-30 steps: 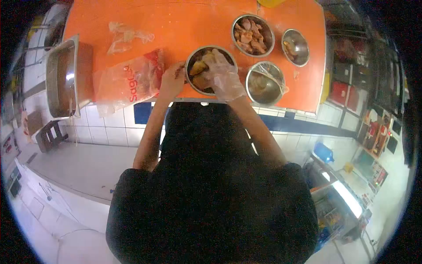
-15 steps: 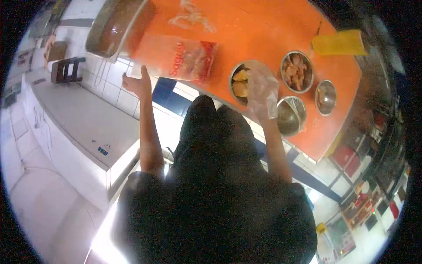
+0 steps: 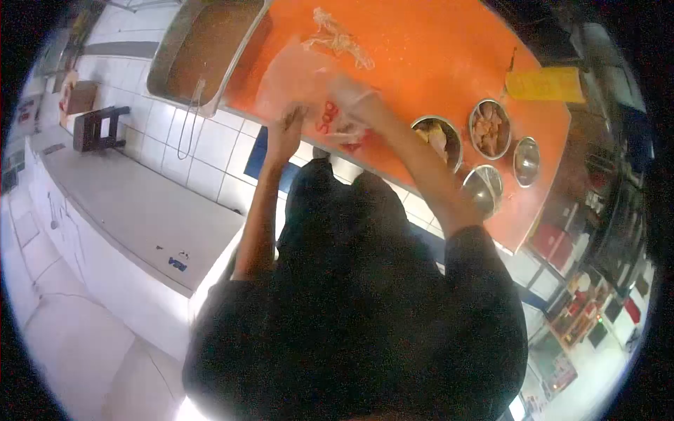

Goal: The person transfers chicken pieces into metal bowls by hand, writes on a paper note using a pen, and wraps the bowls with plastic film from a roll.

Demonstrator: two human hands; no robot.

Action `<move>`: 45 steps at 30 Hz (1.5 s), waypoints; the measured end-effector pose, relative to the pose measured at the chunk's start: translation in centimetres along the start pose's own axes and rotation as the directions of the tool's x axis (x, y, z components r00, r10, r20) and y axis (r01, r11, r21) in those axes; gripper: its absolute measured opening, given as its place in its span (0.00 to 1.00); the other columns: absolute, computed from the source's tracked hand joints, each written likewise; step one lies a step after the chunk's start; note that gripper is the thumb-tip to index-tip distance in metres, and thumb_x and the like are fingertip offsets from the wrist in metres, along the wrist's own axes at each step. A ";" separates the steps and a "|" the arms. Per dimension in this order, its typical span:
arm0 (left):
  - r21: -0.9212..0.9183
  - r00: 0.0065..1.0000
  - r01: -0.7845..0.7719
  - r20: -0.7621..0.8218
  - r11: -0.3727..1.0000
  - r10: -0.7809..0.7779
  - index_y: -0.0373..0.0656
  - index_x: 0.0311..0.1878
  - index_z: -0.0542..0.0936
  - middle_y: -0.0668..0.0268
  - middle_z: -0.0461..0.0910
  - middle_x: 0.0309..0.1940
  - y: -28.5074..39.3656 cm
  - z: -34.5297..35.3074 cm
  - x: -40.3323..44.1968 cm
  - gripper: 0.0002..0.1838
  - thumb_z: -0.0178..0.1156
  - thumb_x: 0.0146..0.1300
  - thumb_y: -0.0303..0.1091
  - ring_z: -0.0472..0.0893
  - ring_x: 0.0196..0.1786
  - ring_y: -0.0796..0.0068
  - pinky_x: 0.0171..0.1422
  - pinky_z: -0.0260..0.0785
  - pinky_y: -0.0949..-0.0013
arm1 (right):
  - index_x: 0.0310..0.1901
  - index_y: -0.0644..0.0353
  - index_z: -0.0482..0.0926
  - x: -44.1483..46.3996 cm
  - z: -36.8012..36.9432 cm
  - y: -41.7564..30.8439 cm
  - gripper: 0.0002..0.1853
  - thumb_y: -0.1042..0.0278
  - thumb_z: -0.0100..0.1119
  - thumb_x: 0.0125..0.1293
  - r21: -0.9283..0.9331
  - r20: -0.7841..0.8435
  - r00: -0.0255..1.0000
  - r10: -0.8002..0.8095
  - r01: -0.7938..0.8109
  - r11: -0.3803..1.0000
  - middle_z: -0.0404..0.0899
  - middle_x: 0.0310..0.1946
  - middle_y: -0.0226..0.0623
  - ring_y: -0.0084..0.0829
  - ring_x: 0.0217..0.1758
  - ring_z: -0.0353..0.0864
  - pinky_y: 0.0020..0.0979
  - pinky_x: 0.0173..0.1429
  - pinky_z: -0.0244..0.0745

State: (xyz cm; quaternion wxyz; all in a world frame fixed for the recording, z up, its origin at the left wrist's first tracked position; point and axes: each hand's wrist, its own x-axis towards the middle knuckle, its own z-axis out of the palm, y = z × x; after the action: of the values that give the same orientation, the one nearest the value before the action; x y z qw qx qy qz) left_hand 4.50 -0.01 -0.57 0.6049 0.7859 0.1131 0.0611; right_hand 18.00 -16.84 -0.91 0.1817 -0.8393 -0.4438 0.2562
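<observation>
A clear plastic bag with red lettering lies at the near edge of the orange table, its see-through part raised and blurred. At the bag's near left edge, my bare left hand is closed, with the plastic between its fingers. My right hand, in a loose clear plastic glove, reaches across my front and is over the bag. Motion smears its fingers, so I cannot tell whether they grip the plastic. Below my right forearm is a metal bowl holding yellowish pieces.
To the right stand a bowl of meat pieces, a small metal bowl and a plastic-covered bowl. A yellow container lies beyond. Crumpled clear plastic rests at the back. A metal basin adjoins the table's left end.
My gloved right hand has moved left from the bowl of yellowish pieces to the bag. My left hand has come right to the bag and closed. The bag's see-through part has lifted.
</observation>
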 end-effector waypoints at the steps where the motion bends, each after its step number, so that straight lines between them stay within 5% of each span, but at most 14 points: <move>1: 0.169 0.988 -0.140 0.093 0.976 0.125 0.33 0.49 0.81 0.63 0.82 0.44 1.4 -0.2 1.2 0.11 0.53 0.70 0.25 0.80 0.44 0.74 0.49 0.73 0.71 | 0.42 0.59 0.82 -0.3 -0.2 0.8 0.11 0.68 0.60 0.58 0.004 0.012 0.999 0.037 -0.037 0.999 0.83 0.41 0.50 0.46 0.46 0.83 0.43 0.50 0.76; 2: 0.155 0.987 -0.140 0.098 0.978 0.125 0.33 0.49 0.81 0.63 0.82 0.44 2.5 -0.1 2.4 0.11 0.53 0.70 0.25 0.80 0.44 0.74 0.49 0.73 0.71 | 0.42 0.59 0.82 -0.7 -0.4 1.7 0.11 0.68 0.61 0.58 0.009 0.031 0.996 0.080 -0.081 0.997 0.83 0.41 0.50 0.46 0.45 0.83 0.43 0.50 0.76; 5: -0.452 0.986 0.073 0.167 0.889 0.004 0.34 0.48 0.81 0.63 0.81 0.41 2.6 1.8 7.2 0.10 0.53 0.70 0.27 0.78 0.41 0.76 0.47 0.72 0.71 | 0.43 0.59 0.82 -1.7 -1.1 4.0 0.12 0.67 0.61 0.58 -0.014 0.096 0.976 0.197 -0.197 0.980 0.84 0.41 0.49 0.46 0.45 0.83 0.44 0.48 0.76; 11: -0.095 0.996 -0.053 0.061 0.994 0.059 0.36 0.51 0.79 0.68 0.80 0.37 -1.4 5.2 10.2 0.15 0.60 0.70 0.38 0.76 0.37 0.79 0.42 0.71 0.71 | 0.45 0.59 0.82 -1.2 1.5 8.1 0.14 0.65 0.62 0.58 -0.093 0.164 0.921 0.353 -0.341 0.935 0.84 0.40 0.48 0.46 0.43 0.84 0.46 0.46 0.76; 13: -0.126 0.958 0.198 0.237 0.972 -0.164 0.35 0.52 0.79 0.68 0.80 0.37 -2.2 4.7 8.5 0.17 0.60 0.70 0.41 0.76 0.38 0.79 0.43 0.71 0.72 | 0.45 0.59 0.83 -1.4 1.8 8.6 0.15 0.64 0.62 0.57 -0.069 0.174 0.924 0.341 -0.334 0.940 0.85 0.40 0.48 0.46 0.43 0.84 0.47 0.45 0.76; 23: -0.140 0.946 0.225 0.268 0.964 -0.182 0.33 0.53 0.79 0.63 0.83 0.42 -6.8 7.2 8.7 0.18 0.58 0.73 0.41 0.80 0.43 0.75 0.49 0.73 0.70 | 0.50 0.60 0.80 -6.0 -2.8 1.2 0.15 0.65 0.61 0.64 0.099 0.058 0.950 0.305 -0.310 0.946 0.83 0.35 0.50 0.41 0.37 0.85 0.40 0.43 0.81; 26: -0.257 0.951 0.150 0.301 0.955 -0.069 0.34 0.52 0.80 0.64 0.83 0.43 -7.8 7.8 8.8 0.17 0.58 0.73 0.40 0.80 0.45 0.75 0.49 0.73 0.71 | 0.56 0.54 0.80 -6.5 -0.1 3.4 0.17 0.71 0.60 0.64 0.342 0.011 0.939 0.345 -0.328 0.881 0.84 0.39 0.50 0.40 0.39 0.84 0.39 0.47 0.80; 29: -0.223 0.952 0.250 0.234 0.942 -0.197 0.34 0.51 0.81 0.65 0.83 0.43 -4.3 7.2 8.0 0.18 0.57 0.73 0.41 0.80 0.45 0.76 0.50 0.72 0.72 | 0.58 0.53 0.79 -6.4 2.8 5.0 0.19 0.76 0.58 0.65 0.261 -0.121 0.902 0.415 -0.375 0.890 0.84 0.42 0.50 0.38 0.38 0.83 0.36 0.48 0.80; 31: -0.329 0.946 0.181 0.317 0.927 -0.072 0.34 0.50 0.81 0.66 0.83 0.42 -6.5 7.2 8.8 0.18 0.56 0.74 0.42 0.79 0.46 0.77 0.51 0.71 0.72 | 0.57 0.54 0.80 -7.0 2.2 2.8 0.19 0.79 0.56 0.65 0.778 -0.228 0.881 0.414 -0.091 0.622 0.84 0.44 0.49 0.38 0.39 0.84 0.35 0.47 0.80; 34: -0.301 0.899 0.353 0.370 0.886 -0.233 0.34 0.49 0.82 0.66 0.83 0.40 -7.7 7.7 9.0 0.19 0.55 0.74 0.43 0.79 0.44 0.77 0.51 0.72 0.72 | 0.53 0.57 0.82 -8.5 -1.8 -1.5 0.15 0.77 0.56 0.65 0.993 -0.087 0.853 0.515 0.036 0.109 0.85 0.42 0.47 0.39 0.38 0.85 0.35 0.46 0.80; 36: -0.303 0.951 0.206 0.287 0.930 -0.117 0.36 0.46 0.82 0.67 0.82 0.37 -9.6 8.0 9.2 0.17 0.54 0.75 0.43 0.78 0.40 0.77 0.47 0.72 0.71 | 0.44 0.61 0.84 -7.9 -0.4 0.0 0.10 0.71 0.55 0.66 0.537 -0.370 0.729 0.576 -0.338 0.773 0.85 0.36 0.47 0.41 0.37 0.86 0.39 0.46 0.80; 40: -0.207 0.959 0.212 0.232 0.955 -0.162 0.37 0.43 0.82 0.70 0.80 0.34 -11.6 8.4 9.5 0.17 0.54 0.75 0.43 0.75 0.36 0.79 0.40 0.69 0.71 | 0.38 0.61 0.85 -7.7 1.3 2.0 0.12 0.63 0.54 0.66 0.156 -0.364 0.787 0.498 -0.476 0.866 0.85 0.32 0.46 0.45 0.37 0.86 0.42 0.47 0.80; 42: -0.339 0.967 0.232 0.182 0.912 -0.178 0.38 0.42 0.82 0.74 0.76 0.29 -14.0 9.1 10.0 0.17 0.55 0.74 0.43 0.70 0.32 0.83 0.34 0.63 0.73 | 0.38 0.60 0.85 -9.4 0.4 0.7 0.13 0.63 0.52 0.65 0.127 -0.390 0.711 0.585 -0.588 0.799 0.86 0.36 0.47 0.46 0.41 0.86 0.42 0.49 0.80; 45: -0.225 0.988 0.142 0.095 0.964 -0.123 0.37 0.41 0.83 0.75 0.74 0.28 -9.0 8.6 8.4 0.17 0.55 0.74 0.43 0.67 0.30 0.85 0.32 0.60 0.75 | 0.38 0.60 0.84 -14.6 -3.6 -2.9 0.14 0.61 0.51 0.66 0.070 -0.559 0.645 0.522 -0.590 0.804 0.86 0.42 0.45 0.44 0.48 0.85 0.42 0.53 0.80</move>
State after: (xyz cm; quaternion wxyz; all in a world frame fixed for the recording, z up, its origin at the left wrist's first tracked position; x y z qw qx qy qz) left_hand 13.74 -3.80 -11.83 0.6991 0.7026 0.1332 0.0018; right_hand 11.34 -27.81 7.44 0.1643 -0.9805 -0.1066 0.0191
